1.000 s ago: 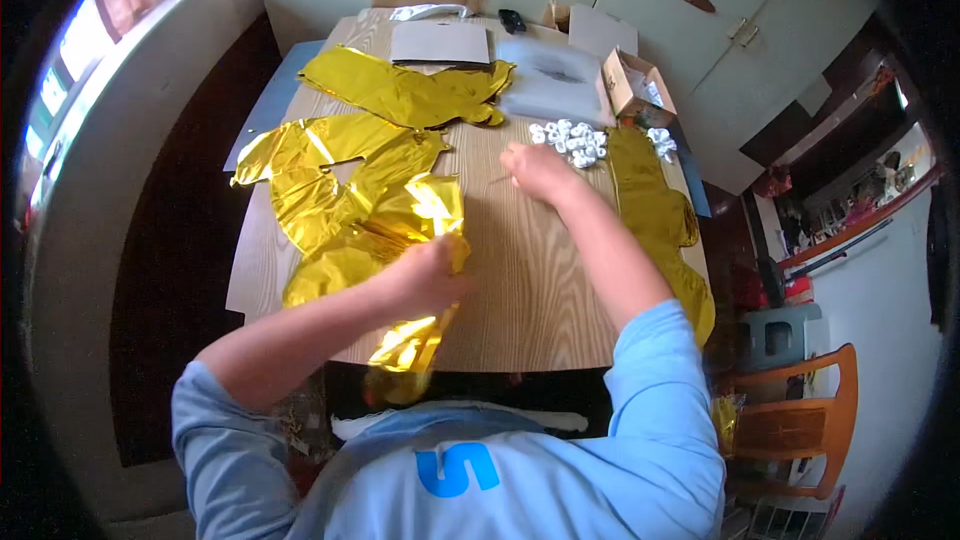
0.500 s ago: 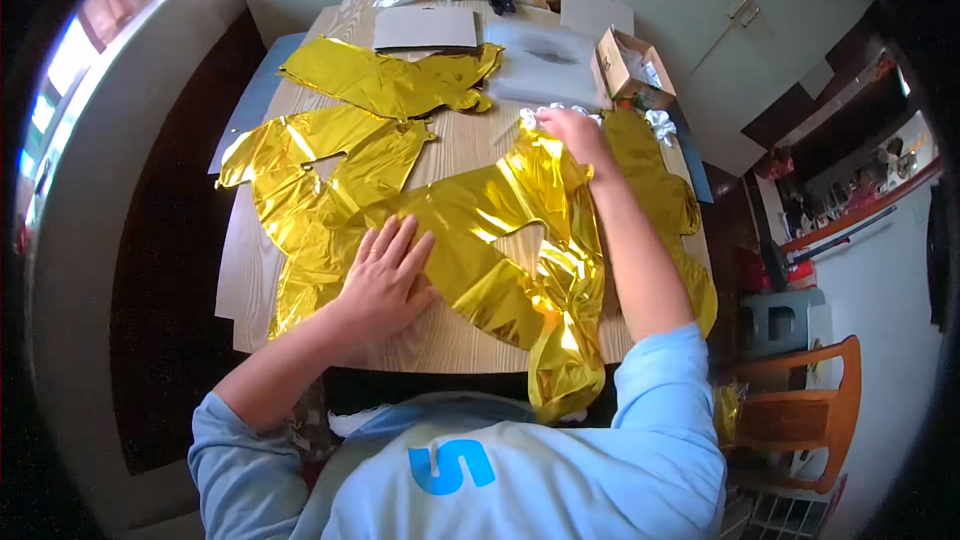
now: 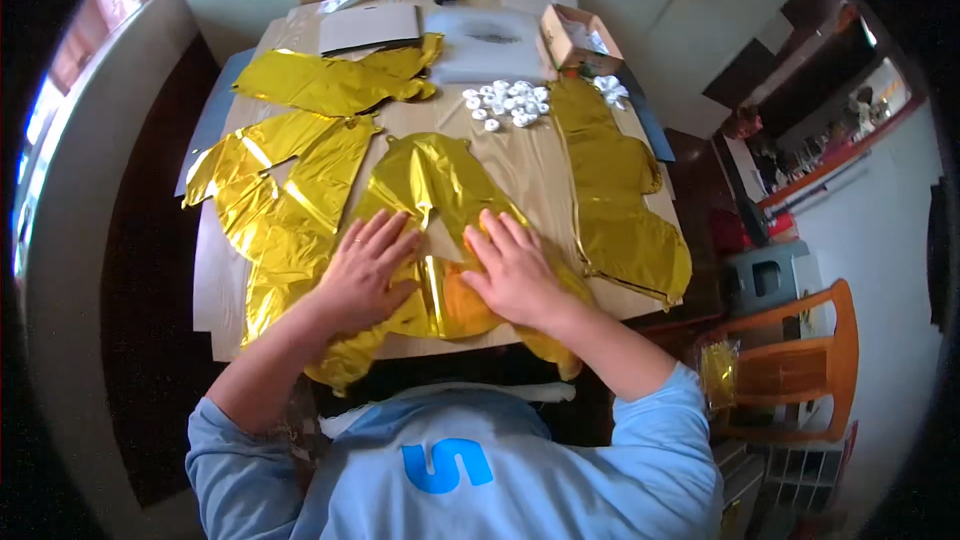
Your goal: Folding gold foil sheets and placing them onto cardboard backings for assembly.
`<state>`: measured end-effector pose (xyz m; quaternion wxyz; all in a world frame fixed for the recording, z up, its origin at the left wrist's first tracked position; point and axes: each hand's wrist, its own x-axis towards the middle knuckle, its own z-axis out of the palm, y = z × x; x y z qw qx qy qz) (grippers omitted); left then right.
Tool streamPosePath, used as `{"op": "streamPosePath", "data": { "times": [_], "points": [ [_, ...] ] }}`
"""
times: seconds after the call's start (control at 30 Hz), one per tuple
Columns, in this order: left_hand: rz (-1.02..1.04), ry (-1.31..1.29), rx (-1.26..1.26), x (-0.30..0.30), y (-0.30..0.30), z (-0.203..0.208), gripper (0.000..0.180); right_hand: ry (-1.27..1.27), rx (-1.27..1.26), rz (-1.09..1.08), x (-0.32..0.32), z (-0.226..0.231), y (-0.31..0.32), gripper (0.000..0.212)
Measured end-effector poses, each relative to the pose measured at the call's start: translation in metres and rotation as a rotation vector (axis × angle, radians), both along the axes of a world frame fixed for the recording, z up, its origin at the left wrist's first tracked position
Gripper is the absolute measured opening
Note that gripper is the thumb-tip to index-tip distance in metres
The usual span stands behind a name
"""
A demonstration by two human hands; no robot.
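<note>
the left hand (image 3: 362, 278) and right hand (image 3: 514, 275) lie flat, fingers spread, gripping nothing, on the shiny, curved-edged gold foil sheet (image 3: 425, 168); light outward strokes should smooth it best.

1 gold foil sheet (image 3: 425, 168) part-hidden beneath left hand (image 3: 362, 278) and right hand (image 3: 514, 276), blue shirt (image 3: 545, 485) cut off by lower edge
</note>
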<state>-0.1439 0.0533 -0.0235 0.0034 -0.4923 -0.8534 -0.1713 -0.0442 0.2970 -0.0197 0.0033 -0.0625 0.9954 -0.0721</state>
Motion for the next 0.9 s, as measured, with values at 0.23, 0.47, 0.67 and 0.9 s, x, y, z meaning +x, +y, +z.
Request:
{"op": "streamPosePath", "data": {
  "times": [0.23, 0.47, 0.67, 0.9],
  "points": [
    [-0.113, -0.101, -0.049, -0.022, 0.007, 0.004, 0.068, 0.121, -0.559, -0.355, -0.041, 0.025, 0.108, 0.016],
    [-0.115, -0.081, -0.055, -0.029, 0.023, 0.009, 0.072, 0.297, -0.362, -0.630, -0.130, 0.003, 0.247, 0.032],
    [-0.139, -0.100, -0.112, -0.038, 0.018, 0.006, 0.070, 0.152, -0.320, -0.642, -0.148, -0.024, 0.260, 0.039],
    [-0.143, -0.037, 0.082, -0.050, 0.034, 0.011, 0.060, 0.202, -0.221, -0.642, -0.136, -0.009, 0.231, 0.025]
  ]
}}
